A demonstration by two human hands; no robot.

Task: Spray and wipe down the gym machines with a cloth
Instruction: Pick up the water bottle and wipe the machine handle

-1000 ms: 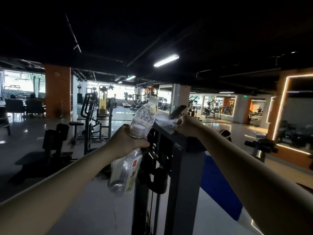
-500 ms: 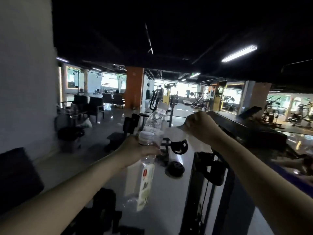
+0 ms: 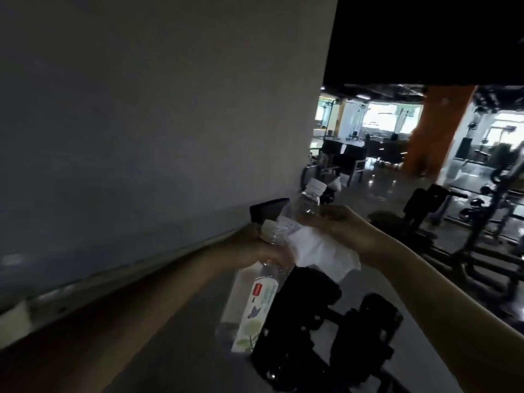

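Two arms are extended forward at chest height. The left hand (image 3: pixel 252 245) is located low of centre; its grip is closed round the neck of the labelled bottle (image 3: pixel 259 303), which hangs downward from the grip with its white cap (image 3: pixel 268 226) just above the fingers. A second bottle (image 3: pixel 307 204), clear and capped, is tilted upward between the two hands; which hand holds it cannot be determined. The right hand (image 3: pixel 338 225) is positioned just beside the left, knuckles up, and its grip is pinched on the white cloth (image 3: pixel 320 252). The cloth is draped below the right hand and touches the labelled bottle near its neck. A black machine (image 3: pixel 312 321) is seen directly beneath the cloth and bottles, apart from both. A grey wall (image 3: pixel 141 137) fills the left side. An orange pillar (image 3: pixel 436 129) and further machines (image 3: pixel 499 211) are visible on the glossy floor (image 3: pixel 377 188) at the right, well apart from the hands and heavily blurred.
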